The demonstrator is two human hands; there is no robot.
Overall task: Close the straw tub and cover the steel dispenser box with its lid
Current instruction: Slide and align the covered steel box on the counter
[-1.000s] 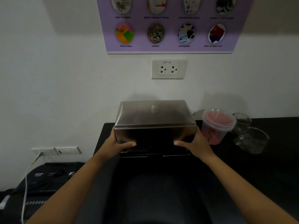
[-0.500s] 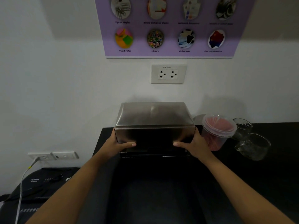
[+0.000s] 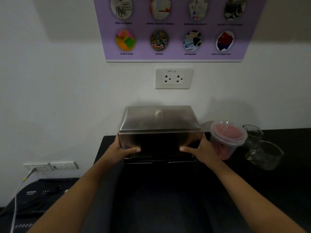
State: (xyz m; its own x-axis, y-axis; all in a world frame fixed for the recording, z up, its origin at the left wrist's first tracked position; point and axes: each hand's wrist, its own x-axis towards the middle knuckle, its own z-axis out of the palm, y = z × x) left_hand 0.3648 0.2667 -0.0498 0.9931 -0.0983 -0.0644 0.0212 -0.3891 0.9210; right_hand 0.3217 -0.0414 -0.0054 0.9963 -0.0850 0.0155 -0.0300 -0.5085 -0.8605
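A steel lid (image 3: 159, 120) sits over the dispenser box (image 3: 159, 159) at the back of the black counter, against the wall. My left hand (image 3: 120, 151) grips the lid's lower left corner and my right hand (image 3: 200, 151) grips its lower right corner, thumbs on the dark front face. Only a thin strip of the box shows below the lid. To the right stands the clear straw tub (image 3: 226, 140) full of pink straws, with a clear lid on top.
Two clear glass cups (image 3: 264, 154) stand right of the tub. The black counter (image 3: 168, 199) stretches toward me. A wall socket (image 3: 173, 79) is above the box. A black shredder (image 3: 33, 199) with a white cable sits low at the left.
The view has tilted slightly, so the scene sits lower in the frame. Both hands keep the same grip on the lid, which has stayed over the box.
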